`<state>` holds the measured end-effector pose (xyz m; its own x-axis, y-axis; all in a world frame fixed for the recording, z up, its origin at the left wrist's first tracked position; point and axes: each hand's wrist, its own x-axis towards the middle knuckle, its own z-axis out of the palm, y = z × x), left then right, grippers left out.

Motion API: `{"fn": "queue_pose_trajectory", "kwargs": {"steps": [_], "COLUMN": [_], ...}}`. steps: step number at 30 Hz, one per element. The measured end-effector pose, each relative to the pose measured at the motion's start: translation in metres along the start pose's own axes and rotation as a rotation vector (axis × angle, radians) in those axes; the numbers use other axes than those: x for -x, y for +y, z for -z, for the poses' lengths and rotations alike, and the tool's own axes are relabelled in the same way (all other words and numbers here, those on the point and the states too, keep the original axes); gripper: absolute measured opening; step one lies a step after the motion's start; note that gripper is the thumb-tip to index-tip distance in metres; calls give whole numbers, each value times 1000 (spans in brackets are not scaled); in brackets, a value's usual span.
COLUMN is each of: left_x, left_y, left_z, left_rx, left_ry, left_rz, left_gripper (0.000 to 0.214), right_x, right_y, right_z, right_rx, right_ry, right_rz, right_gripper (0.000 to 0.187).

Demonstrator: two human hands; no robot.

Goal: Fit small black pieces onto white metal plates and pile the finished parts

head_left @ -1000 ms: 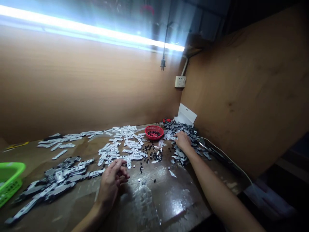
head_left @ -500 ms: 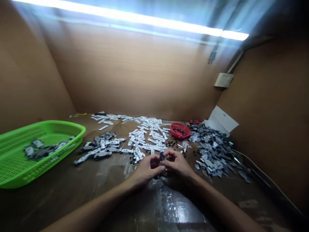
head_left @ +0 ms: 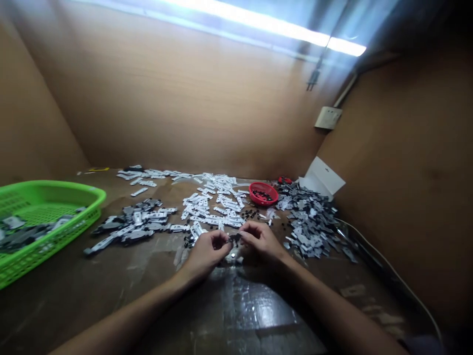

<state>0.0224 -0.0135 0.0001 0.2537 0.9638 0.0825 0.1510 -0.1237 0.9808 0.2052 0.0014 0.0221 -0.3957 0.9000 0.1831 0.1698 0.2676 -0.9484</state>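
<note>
Pinching narrowly from both sides, my left hand point(head_left: 205, 251) and right hand point(head_left: 264, 241) hold a small dark part point(head_left: 234, 238) between their fingertips, just above the table point(head_left: 148, 296). Right below the fingertips lies a pale round bit point(head_left: 232, 256). Just beyond the fingers, white pieces point(head_left: 199, 203) spread out, with black bits point(head_left: 251, 215) at their right edge and a red bowl point(head_left: 273, 199) behind those. A heap of grey pieces point(head_left: 312, 222) sits right of the fingers; to their left is a mixed pile point(head_left: 138, 222), then a green basket point(head_left: 96, 198).

From here, I judge the part could spring loose if one side presses harder than the other, since the grip is only at the tips. Dropped, it would probably be lost among the similar black bits. A careless wrist might also sweep loose pieces aside.

From my distance, the part's outline is blurred and half covered by fingers, so I can't tell how it is built. The basket runs off the left edge; my forearms are cut off below.
</note>
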Motion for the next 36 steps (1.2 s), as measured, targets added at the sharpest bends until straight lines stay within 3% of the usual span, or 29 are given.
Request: {"fn": "queue_pose_trajectory", "kwargs": {"steps": [7,11,15,19,22,26,28,31,33,36], "left_x": [0,0,0,3,5,4,6,13,18,21], "left_y": [-4,-1,5,9,5,5,13,32,43,48], "left_z": [1,-1,-1,-1,-4,-3,4,17,26,35], "left_rx": [-12,71,139,146,123,125,154,233,292,280], "left_ry": [-8,-11,-36,-183,-238,-242,-396,-851,-1090,-1337], "left_rz": [59,59,140,187,162,178,209,374,501,645], "left_gripper": [19,23,28,28,29,29,29,31,39,48], "right_x": [9,2,-14,-23,-26,-30,-33,-37,-39,-40], "right_y": [-10,4,27,44,54,65,71,80,84,85], "right_z": [3,7,28,55,67,78,84,90,90,85], "right_rx": [195,293,330,466,555,758,860,961,984,990], "right_ry": [-73,78,117,317,342,382,377,330,303,301], "right_rz": [158,107,18,64,68,174,192,159,129,110], "right_gripper": [24,26,27,25,22,22,25,29,29,26]}}
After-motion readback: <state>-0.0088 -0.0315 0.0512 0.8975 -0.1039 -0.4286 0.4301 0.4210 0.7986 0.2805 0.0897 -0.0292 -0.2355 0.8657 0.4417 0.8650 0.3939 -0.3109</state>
